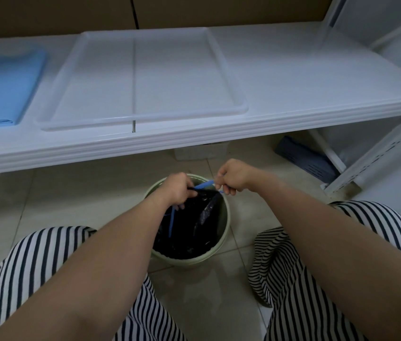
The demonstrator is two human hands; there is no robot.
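A pale green bin (224, 232) stands on the tiled floor between my knees, lined with a black plastic bag (189, 232). A blue drawstring (203, 185) runs taut across the bag's gathered mouth. My left hand (176, 189) grips one end of the drawstring and the bunched bag top; a loose blue strand hangs down from it into the bin. My right hand (233, 177) pinches the other end of the drawstring above the bin's far rim. Both hands are close together over the bin.
A white shelf (292, 99) spans the view just beyond the bin, bearing a white tray (142, 119) and a folded blue cloth (5, 87). Under it lie a white box (200, 151) and a blue-grey basket (305, 158). A white perforated upright (376, 158) stands at right.
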